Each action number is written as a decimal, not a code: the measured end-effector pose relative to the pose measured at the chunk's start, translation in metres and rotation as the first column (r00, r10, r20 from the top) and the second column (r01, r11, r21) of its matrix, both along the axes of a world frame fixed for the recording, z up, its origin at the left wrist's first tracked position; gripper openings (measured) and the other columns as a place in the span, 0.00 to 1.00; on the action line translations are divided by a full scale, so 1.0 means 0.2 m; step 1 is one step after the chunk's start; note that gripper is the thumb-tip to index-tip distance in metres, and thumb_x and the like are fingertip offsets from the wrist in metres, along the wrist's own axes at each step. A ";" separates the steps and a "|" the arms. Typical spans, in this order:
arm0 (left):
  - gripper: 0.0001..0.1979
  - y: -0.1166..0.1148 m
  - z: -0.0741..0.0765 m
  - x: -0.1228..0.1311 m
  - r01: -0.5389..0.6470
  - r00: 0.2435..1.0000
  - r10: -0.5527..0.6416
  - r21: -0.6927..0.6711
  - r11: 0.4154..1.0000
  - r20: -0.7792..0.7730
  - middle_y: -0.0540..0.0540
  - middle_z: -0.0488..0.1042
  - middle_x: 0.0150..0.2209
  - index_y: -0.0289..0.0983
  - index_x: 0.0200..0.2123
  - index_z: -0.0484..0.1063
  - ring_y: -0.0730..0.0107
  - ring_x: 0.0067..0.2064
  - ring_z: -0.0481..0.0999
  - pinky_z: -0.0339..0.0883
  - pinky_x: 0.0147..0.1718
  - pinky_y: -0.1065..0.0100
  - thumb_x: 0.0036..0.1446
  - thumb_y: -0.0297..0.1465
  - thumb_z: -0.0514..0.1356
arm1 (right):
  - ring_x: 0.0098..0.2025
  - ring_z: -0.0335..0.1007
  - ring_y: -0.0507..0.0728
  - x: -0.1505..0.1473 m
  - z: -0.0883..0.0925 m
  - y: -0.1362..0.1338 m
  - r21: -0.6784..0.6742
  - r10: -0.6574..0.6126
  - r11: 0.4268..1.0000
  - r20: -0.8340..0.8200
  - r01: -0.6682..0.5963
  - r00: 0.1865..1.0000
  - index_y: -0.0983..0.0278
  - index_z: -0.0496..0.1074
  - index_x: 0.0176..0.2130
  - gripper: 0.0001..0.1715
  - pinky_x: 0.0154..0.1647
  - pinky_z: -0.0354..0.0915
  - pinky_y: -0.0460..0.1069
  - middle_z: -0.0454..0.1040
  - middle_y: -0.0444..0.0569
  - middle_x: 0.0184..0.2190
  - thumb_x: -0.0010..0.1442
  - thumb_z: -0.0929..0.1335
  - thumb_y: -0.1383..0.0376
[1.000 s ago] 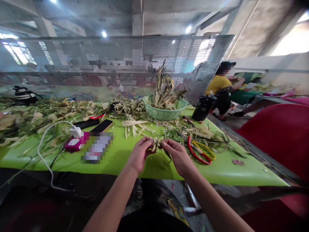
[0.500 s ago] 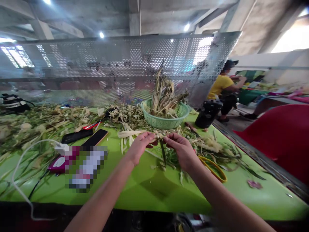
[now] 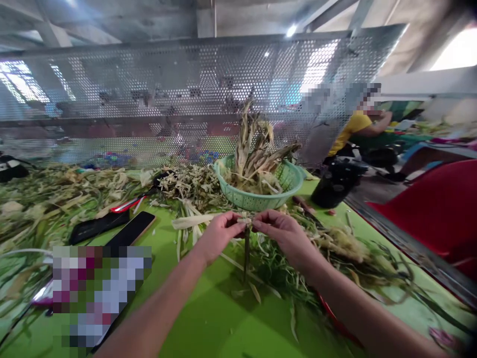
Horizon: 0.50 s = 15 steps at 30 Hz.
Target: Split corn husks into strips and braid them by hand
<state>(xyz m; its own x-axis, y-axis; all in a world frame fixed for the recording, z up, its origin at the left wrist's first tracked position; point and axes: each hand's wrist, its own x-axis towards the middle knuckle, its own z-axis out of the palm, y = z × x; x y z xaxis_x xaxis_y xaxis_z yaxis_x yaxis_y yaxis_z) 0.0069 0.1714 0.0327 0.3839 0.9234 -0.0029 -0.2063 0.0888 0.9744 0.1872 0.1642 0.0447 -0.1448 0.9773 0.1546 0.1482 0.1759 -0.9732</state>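
Both hands are up over the green table (image 3: 212, 318). Between their fingertips is a small pale knotted piece of dried husk (image 3: 245, 220), with a dark green strip (image 3: 246, 256) hanging straight down from it. My left hand (image 3: 218, 236) pinches it from the left. From the right, my right hand (image 3: 285, 231) pinches the same piece with thumb and fingers. Just beyond the hands stands a light green plastic basket (image 3: 257, 200) holding dried husks (image 3: 253, 144). Long pale husk strips (image 3: 192, 222) lie beside my left hand, and green shreds (image 3: 278, 266) lie under my right wrist.
A phone (image 3: 130, 231), a black pouch-like item (image 3: 99, 226) and red-handled tool (image 3: 128, 203) lie left. Husk heaps (image 3: 74, 194) line the back left, before a perforated metal screen (image 3: 167, 79). A black container (image 3: 337, 184), a red chair (image 3: 436, 209) and a person in yellow (image 3: 352, 129) are right.
The view has shifted closer and downward. Both hands still pinch the husk piece, and the hanging green strip now points straighter down. My right forearm now covers the yellow ring-like item.
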 end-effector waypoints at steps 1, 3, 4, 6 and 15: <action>0.16 0.00 -0.01 -0.01 0.000 1.000 0.000 -0.006 1.000 0.005 0.47 0.73 0.36 0.33 0.38 0.72 0.71 0.37 0.71 0.66 0.42 0.66 0.50 0.37 0.66 | 0.32 0.65 0.54 0.00 -0.01 0.00 0.002 0.005 1.000 0.003 -0.005 1.000 0.63 0.73 0.31 0.15 0.36 0.61 0.49 0.72 0.44 0.27 0.52 0.72 0.54; 0.16 0.00 -0.04 -0.01 -0.004 1.000 0.004 -0.003 1.000 0.003 0.46 0.73 0.37 0.33 0.40 0.71 0.70 0.39 0.72 0.66 0.43 0.66 0.51 0.37 0.66 | 0.34 0.66 0.54 0.01 -0.02 -0.01 -0.003 0.017 1.000 0.009 -0.017 1.000 0.62 0.74 0.35 0.14 0.37 0.61 0.49 0.73 0.45 0.30 0.54 0.72 0.54; 0.16 0.00 -0.05 -0.02 -0.008 1.000 0.008 0.004 1.000 -0.009 0.47 0.73 0.37 0.34 0.41 0.71 0.70 0.39 0.72 0.66 0.43 0.66 0.51 0.37 0.66 | 0.35 0.67 0.55 0.01 -0.03 -0.01 -0.008 0.028 1.000 0.015 -0.028 1.000 0.62 0.74 0.37 0.15 0.38 0.61 0.49 0.74 0.46 0.32 0.55 0.71 0.54; 0.17 0.00 -0.07 -0.02 -0.008 0.999 0.009 0.020 1.000 -0.047 0.47 0.72 0.36 0.35 0.41 0.70 0.70 0.39 0.72 0.66 0.43 0.65 0.51 0.37 0.66 | 0.38 0.68 0.56 0.02 -0.03 -0.02 -0.024 0.057 0.998 0.031 -0.057 0.998 0.62 0.74 0.39 0.16 0.41 0.62 0.49 0.75 0.47 0.35 0.56 0.71 0.54; 0.18 -0.03 -0.10 0.02 0.031 0.997 -0.035 -0.061 0.998 -0.065 0.47 0.73 0.38 0.35 0.41 0.70 0.71 0.40 0.71 0.63 0.44 0.67 0.49 0.37 0.68 | 0.31 0.63 0.53 0.02 -0.07 -0.03 -0.043 -0.027 0.999 -0.027 0.026 0.999 0.63 0.72 0.31 0.14 0.34 0.59 0.47 0.70 0.43 0.27 0.53 0.72 0.55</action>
